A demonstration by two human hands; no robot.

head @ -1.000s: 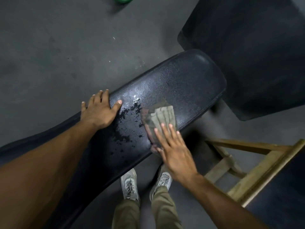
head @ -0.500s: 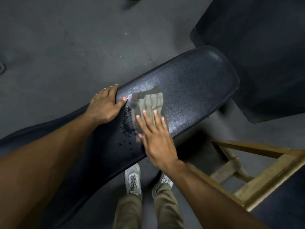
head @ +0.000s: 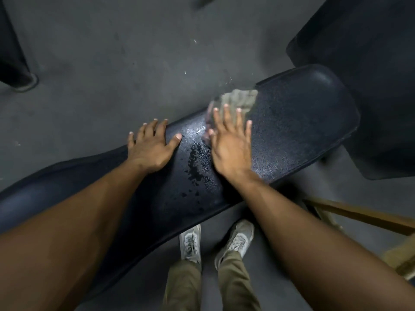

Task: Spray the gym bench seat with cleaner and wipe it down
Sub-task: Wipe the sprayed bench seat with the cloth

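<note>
**Cloth pressed flat on the far edge of the bench seat**

No brand, label or writing can be read on anything in view.

The black padded bench seat [head: 303, 131] is laid diagonally across the view, its long axis running from the lower left to the upper right, where its rounded end is pointed towards a dark mat [head: 370, 75] on the floor. The textured cover is seen to be wet: a patch of dark droplets [head: 195, 167] is spread across the middle of the seat, between the two hands, with a shiny streak just above it.

A greyish-green cloth [head: 240, 99] is held against the far edge of the seat by the right hand [head: 229, 144], whose fingers are stretched out straight and spread over the cloth, pressing it down; the cloth is blurred. The left hand [head: 150, 149] is laid flat on the same far edge, just beside the right one, with fingers extended over the rim and the thumb resting on the top surface; nothing is gripped by it.

Below the seat, two pale sneakers [head: 190, 243] and olive trouser legs are seen on the grey floor [head: 112, 63]. A wooden frame [head: 359, 216] is placed at the lower right.
</note>
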